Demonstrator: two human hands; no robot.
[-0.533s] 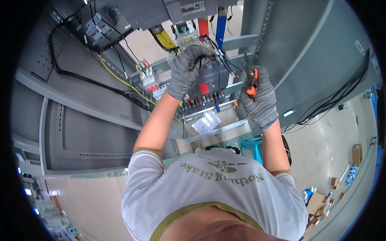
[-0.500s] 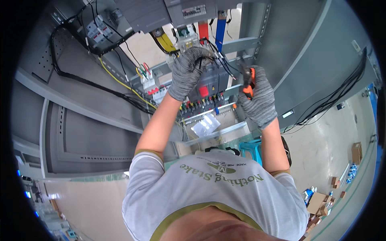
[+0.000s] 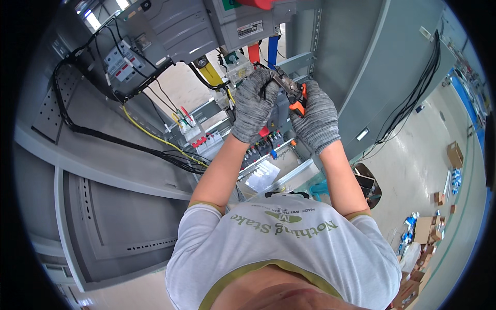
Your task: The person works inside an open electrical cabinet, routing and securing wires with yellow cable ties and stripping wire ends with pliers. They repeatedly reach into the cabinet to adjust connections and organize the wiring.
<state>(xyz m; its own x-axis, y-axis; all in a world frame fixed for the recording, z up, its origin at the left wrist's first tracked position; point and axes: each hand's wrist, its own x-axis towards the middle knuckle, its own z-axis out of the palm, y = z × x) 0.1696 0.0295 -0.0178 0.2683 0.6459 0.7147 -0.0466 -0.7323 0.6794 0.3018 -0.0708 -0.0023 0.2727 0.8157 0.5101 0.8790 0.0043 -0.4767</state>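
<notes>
In grey knit gloves, both my hands are raised in front of an open electrical cabinet. My right hand (image 3: 316, 118) is closed around orange-and-black handled pliers (image 3: 298, 98). Their metal jaws point up and left, meeting the fingertips of my left hand (image 3: 254, 103). That left hand is closed, with a short piece of black wire showing at its fingers. What the jaws touch is hidden by the glove. Just behind the hands, a red busbar (image 3: 253, 53) and a blue busbar (image 3: 272, 51) hang down, with a yellow busbar (image 3: 211, 73) to the left.
A black cable bundle (image 3: 103, 135) and a yellow-green wire (image 3: 150, 135) run along the left side. Small breakers (image 3: 124, 63) sit at upper left. Loose black cables (image 3: 413, 88) hang on the right door. Cardboard boxes (image 3: 424, 230) lie on the floor at right.
My right hand has brought the pliers left and up to my left fingertips; they were apart before. The whole view has shifted, with the cabinet's upper part showing more.
</notes>
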